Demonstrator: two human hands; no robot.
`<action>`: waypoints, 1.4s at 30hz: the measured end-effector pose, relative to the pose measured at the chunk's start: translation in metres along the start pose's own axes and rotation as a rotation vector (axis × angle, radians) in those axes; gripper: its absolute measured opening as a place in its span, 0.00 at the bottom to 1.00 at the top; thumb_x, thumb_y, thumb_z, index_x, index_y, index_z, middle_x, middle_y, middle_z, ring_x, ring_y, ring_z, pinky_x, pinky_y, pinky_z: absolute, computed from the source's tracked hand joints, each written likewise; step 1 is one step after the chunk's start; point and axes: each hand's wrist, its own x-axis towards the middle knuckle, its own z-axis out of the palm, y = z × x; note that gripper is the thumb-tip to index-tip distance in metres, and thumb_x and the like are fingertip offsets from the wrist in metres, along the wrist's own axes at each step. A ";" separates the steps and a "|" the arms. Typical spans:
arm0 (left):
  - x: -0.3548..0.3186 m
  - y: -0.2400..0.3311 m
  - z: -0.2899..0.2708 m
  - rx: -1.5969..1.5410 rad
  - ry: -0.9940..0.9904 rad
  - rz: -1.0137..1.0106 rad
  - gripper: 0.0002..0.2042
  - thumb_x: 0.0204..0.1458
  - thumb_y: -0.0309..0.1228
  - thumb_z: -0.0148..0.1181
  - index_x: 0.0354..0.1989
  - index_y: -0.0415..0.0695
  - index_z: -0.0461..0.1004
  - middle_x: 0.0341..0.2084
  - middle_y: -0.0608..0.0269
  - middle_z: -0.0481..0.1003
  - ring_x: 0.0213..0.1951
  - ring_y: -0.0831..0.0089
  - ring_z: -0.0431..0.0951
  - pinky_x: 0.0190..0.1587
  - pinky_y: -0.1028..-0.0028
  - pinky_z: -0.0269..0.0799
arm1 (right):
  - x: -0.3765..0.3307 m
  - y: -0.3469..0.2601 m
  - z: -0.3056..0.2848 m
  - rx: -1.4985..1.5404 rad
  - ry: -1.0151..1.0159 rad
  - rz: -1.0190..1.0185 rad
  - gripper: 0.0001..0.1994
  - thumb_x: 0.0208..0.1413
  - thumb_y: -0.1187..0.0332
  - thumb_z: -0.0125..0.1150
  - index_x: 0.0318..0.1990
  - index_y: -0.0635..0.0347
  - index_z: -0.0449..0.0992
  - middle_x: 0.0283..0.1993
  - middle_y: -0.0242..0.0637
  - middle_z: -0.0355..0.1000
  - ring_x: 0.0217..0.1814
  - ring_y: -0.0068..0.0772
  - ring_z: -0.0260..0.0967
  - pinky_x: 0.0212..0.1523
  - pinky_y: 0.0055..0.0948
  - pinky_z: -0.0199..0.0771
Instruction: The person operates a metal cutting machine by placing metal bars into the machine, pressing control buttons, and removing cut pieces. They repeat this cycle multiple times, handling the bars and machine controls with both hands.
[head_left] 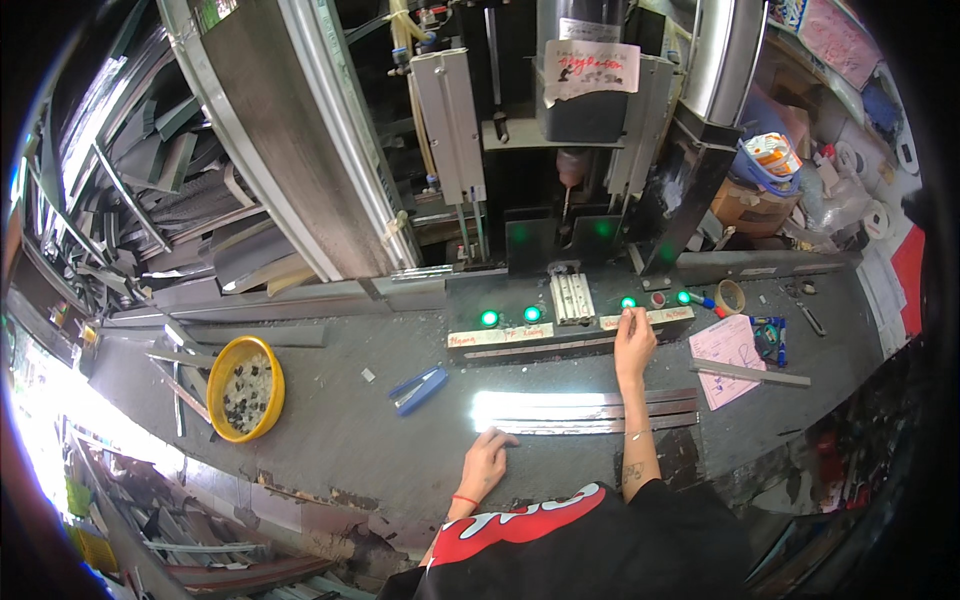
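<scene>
My left hand (484, 464) rests at the near edge of several long metal strips (550, 414), its fingers reaching out over the grey worktop; nothing shows in its grasp. On the control panel (530, 347), my right hand (635, 348) touches a lit green button (628, 302) with bunched fingertips. Whether anything lies between those fingers is hidden. My right forearm crosses above the strips. Behind the panel, between its lit buttons, stands a ribbed silver metal block (572, 298). A drill-like spindle (568, 175) hangs above and behind that block.
A blue stapler (417, 390) lies left of the strips. Farther left stands a yellow basket (277, 385) holding small black and whitish pieces. To the right are a pink paper (725, 350), a metal bar (750, 373) across it, a tape roll (730, 296) and a marker (712, 306).
</scene>
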 end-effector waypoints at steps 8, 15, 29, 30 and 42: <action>0.001 0.001 0.001 0.015 -0.002 -0.008 0.13 0.44 0.17 0.46 0.33 0.44 0.76 0.32 0.58 0.73 0.39 0.58 0.74 0.43 0.65 0.69 | 0.002 0.002 0.002 -0.016 0.057 -0.057 0.08 0.60 0.66 0.53 0.35 0.61 0.72 0.26 0.45 0.73 0.27 0.45 0.73 0.28 0.38 0.69; 0.002 0.001 0.002 0.052 -0.006 -0.055 0.14 0.43 0.16 0.47 0.33 0.45 0.77 0.33 0.57 0.74 0.40 0.56 0.74 0.44 0.64 0.70 | 0.003 -0.001 -0.011 -0.135 -0.150 -0.086 0.10 0.59 0.68 0.52 0.46 0.61 0.71 0.30 0.46 0.74 0.34 0.48 0.73 0.33 0.42 0.71; 0.003 0.005 0.006 0.077 0.094 0.004 0.13 0.41 0.14 0.46 0.31 0.41 0.77 0.28 0.56 0.71 0.34 0.58 0.74 0.39 0.67 0.70 | 0.017 -0.008 -0.021 -0.023 -0.259 -0.020 0.10 0.59 0.66 0.53 0.42 0.64 0.73 0.28 0.51 0.74 0.30 0.51 0.73 0.32 0.42 0.71; 0.003 0.005 0.007 0.079 0.095 -0.007 0.13 0.41 0.14 0.46 0.31 0.41 0.77 0.28 0.56 0.71 0.34 0.58 0.74 0.39 0.67 0.70 | 0.018 -0.009 -0.021 -0.028 -0.245 -0.041 0.10 0.60 0.66 0.53 0.42 0.64 0.73 0.28 0.51 0.74 0.30 0.51 0.73 0.32 0.42 0.71; 0.001 -0.007 0.012 0.104 0.246 0.092 0.11 0.40 0.14 0.48 0.27 0.41 0.76 0.30 0.57 0.72 0.34 0.59 0.73 0.39 0.65 0.69 | 0.013 -0.014 -0.019 -0.199 -0.211 -0.161 0.13 0.61 0.63 0.50 0.47 0.62 0.68 0.27 0.51 0.72 0.31 0.53 0.72 0.31 0.46 0.70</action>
